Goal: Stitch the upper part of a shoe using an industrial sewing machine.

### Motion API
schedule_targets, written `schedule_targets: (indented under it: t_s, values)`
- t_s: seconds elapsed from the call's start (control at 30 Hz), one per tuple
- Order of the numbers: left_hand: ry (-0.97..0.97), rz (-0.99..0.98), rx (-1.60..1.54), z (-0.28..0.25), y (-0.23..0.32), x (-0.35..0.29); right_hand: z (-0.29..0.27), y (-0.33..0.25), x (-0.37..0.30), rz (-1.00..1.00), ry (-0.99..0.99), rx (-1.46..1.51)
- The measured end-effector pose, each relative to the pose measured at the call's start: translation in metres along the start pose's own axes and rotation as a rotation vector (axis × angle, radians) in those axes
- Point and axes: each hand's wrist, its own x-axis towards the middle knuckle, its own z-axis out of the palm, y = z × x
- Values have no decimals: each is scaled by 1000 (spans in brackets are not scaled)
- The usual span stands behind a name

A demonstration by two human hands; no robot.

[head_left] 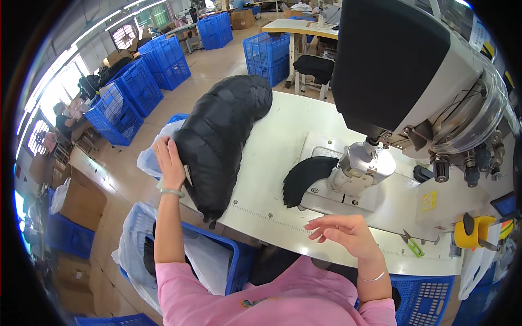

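A long, curved stack of shiny black pieces (pixel 215 136) lies along the left end of the white sewing table (pixel 266 190). My left hand (pixel 171 165) rests against the stack's left side, its fingers stretched out; its thumb is mostly hidden. Over the table's front edge, my right hand (pixel 345 233) hovers with loosely bent fingers and nothing visible in them. Beyond that hand, a black fan-shaped piece with a jagged edge (pixel 307 176) lies flat beside the white post of the sewing machine (pixel 361 168).
The machine's large black head (pixel 391 65) overhangs the right side. Green-handled snips (pixel 413 245) lie near the front right edge, by a yellow holder (pixel 474 232). A lined blue basket (pixel 236 261) stands below left. Blue crates (pixel 266 57) and another table stand farther back.
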Motion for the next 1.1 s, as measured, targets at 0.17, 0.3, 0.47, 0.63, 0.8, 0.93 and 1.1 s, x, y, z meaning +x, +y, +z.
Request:
schedule_targets:
  t_s: [0.17, 0.3, 0.47, 0.63, 0.8, 0.93, 1.1]
  values:
    - [63, 58, -287, 33, 7, 15, -12, -7, -33, 25, 210, -166]
    - [-67, 40, -311, 28, 15, 15, -41, -7, -101, -20, 581, -317]
    - [-157, -54, -128, 1, 41, 10, -93, 5, -236, -286, 1452, -548]
    - [-202, 432, 0, -13, 130, -35, -128, 56, -411, -419, 2214, -484]
    - [-963, 913, -491, 11, 239, -148, -115, 191, -518, 620, 2102, -499]
    - [-1248, 1271, -476, 31, 295, -220, -100, 275, -529, 1286, 1549, -712]
    - [-1053, 1429, -328, 39, 312, -241, -100, 328, -544, 1592, 1543, -431]
